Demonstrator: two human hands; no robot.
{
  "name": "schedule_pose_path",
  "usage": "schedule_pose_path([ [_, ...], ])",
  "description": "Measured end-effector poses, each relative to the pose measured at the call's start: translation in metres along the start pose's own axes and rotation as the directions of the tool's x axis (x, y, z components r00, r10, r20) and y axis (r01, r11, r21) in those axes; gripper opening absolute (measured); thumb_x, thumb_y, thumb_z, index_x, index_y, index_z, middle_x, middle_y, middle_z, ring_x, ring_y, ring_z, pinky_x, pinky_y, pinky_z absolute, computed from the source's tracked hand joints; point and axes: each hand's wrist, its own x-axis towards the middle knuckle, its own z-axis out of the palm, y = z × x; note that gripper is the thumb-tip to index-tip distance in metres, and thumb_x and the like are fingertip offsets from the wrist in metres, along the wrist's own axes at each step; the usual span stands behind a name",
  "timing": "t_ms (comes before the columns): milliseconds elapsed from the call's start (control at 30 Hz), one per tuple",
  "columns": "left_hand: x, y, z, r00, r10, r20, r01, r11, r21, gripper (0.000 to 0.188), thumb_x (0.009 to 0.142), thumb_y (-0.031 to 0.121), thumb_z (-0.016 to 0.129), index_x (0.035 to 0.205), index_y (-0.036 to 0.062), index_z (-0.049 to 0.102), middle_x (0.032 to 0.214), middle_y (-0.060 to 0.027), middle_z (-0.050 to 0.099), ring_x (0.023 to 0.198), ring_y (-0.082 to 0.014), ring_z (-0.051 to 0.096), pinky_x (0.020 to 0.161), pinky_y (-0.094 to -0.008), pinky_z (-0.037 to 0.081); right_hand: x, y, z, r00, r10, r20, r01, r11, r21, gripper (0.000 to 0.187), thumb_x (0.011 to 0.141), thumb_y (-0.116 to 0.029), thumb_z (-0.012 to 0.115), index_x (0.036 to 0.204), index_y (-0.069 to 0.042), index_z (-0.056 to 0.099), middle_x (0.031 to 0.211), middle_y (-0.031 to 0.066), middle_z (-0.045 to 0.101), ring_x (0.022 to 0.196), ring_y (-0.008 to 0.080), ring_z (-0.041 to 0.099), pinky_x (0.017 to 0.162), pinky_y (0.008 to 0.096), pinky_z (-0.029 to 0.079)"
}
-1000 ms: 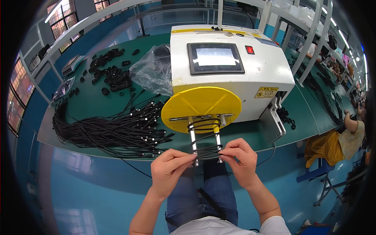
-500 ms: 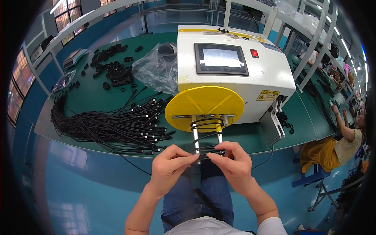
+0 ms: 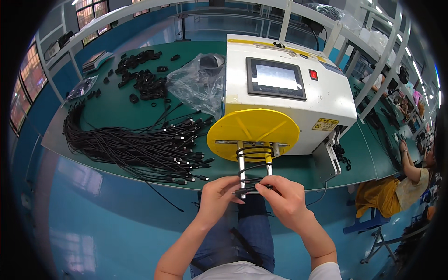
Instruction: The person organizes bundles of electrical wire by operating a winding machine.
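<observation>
A black cable (image 3: 254, 166) is wound loosely around two metal rods (image 3: 241, 168) that stick out from a yellow disc (image 3: 254, 128). At the near end of the rods, my left hand (image 3: 219, 198) curls around the cable beside the left rod, its thumb low and its fingertips partly hidden. A dark plug (image 3: 240, 192) shows between the hands. My right hand (image 3: 285, 198) pinches the cable between thumb and fingers, just past the right rod. The disc sits on the front of a white machine (image 3: 298, 112) with a small screen (image 3: 276, 78).
A big bundle of black cables (image 3: 126, 147) lies on the green table (image 3: 116, 114) at left. Behind it are small black parts (image 3: 144, 84) and a clear plastic bag (image 3: 198, 81). A metal bracket (image 3: 326, 161) juts out at right. Farther right sits a person (image 3: 403, 186).
My hands have moved from pinching close together to gripping the cable at either side of the rods. The plug now shows between them. The view has shifted slightly.
</observation>
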Motion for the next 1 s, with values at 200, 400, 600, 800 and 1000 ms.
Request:
schedule_pose_path([
  [200, 0.004, -0.005, 0.003, 0.994, -0.106, 0.029, 0.107, 0.994, -0.034, 0.023, 0.088, -0.003, 0.052, 0.109, -0.0052, 0.061, 0.105, -0.0100, 0.063, 0.090, -0.0148, 0.063, 0.060, -0.0254, 0.057, 0.002, -0.003, -0.004, 1.000, -0.003, 0.024, 0.003, 1.000, -0.027, 0.023, 0.065, 0.004, 0.064, 0.087, 0.001, 0.064, 0.083, 0.0107, 0.060, 0.061, 0.0193, 0.058, 0.050, 0.0261, 0.047],
  [400, 0.010, -0.007, -0.001, 0.996, -0.089, 0.028, 0.092, 0.990, -0.105, 0.025, 0.084, -0.010, 0.048, 0.104, -0.0057, 0.062, 0.098, -0.0133, 0.065, 0.082, -0.0179, 0.065, 0.063, -0.0291, 0.059, -0.001, -0.002, -0.008, 0.999, 0.015, 0.034, -0.013, 0.998, -0.065, 0.020, 0.065, 0.005, 0.065, 0.085, 0.002, 0.064, 0.084, 0.0117, 0.061, 0.062, 0.0199, 0.060, 0.051, 0.0265, 0.048],
  [600, 0.023, -0.019, -0.011, 0.988, -0.058, 0.142, 0.075, 0.990, -0.117, 0.020, 0.086, -0.008, 0.046, 0.099, -0.0055, 0.061, 0.093, -0.0142, 0.065, 0.078, -0.0190, 0.066, 0.065, -0.0314, 0.059, -0.004, -0.001, -0.009, 0.999, 0.051, 0.016, -0.050, 0.998, -0.038, 0.018, 0.066, 0.005, 0.065, 0.083, 0.002, 0.063, 0.084, 0.0123, 0.061, 0.062, 0.0196, 0.060, 0.052, 0.0265, 0.049],
  [800, 0.022, -0.022, -0.008, 0.999, -0.034, 0.011, 0.035, 0.994, -0.104, 0.018, 0.086, -0.008, 0.044, 0.095, -0.0047, 0.059, 0.090, -0.0135, 0.065, 0.080, -0.0194, 0.066, 0.064, -0.0311, 0.059, -0.002, -0.006, -0.013, 0.997, 0.070, 0.021, -0.069, 0.997, -0.045, 0.018, 0.065, 0.005, 0.066, 0.083, 0.002, 0.063, 0.086, 0.0123, 0.062, 0.061, 0.0188, 0.059, 0.051, 0.0259, 0.048],
  [1000, 0.033, 0.015, -0.021, 0.988, -0.013, -0.156, -0.010, 0.989, -0.148, 0.020, 0.084, -0.009, 0.044, 0.096, -0.0049, 0.060, 0.092, -0.0129, 0.065, 0.081, -0.0188, 0.066, 0.061, -0.0301, 0.058, -0.004, -0.006, -0.013, 0.994, 0.094, 0.052, -0.093, 0.995, -0.021, 0.018, 0.066, 0.004, 0.066, 0.083, 0.002, 0.062, 0.088, 0.0122, 0.062, 0.060, 0.0180, 0.059, 0.050, 0.0259, 0.047],
])
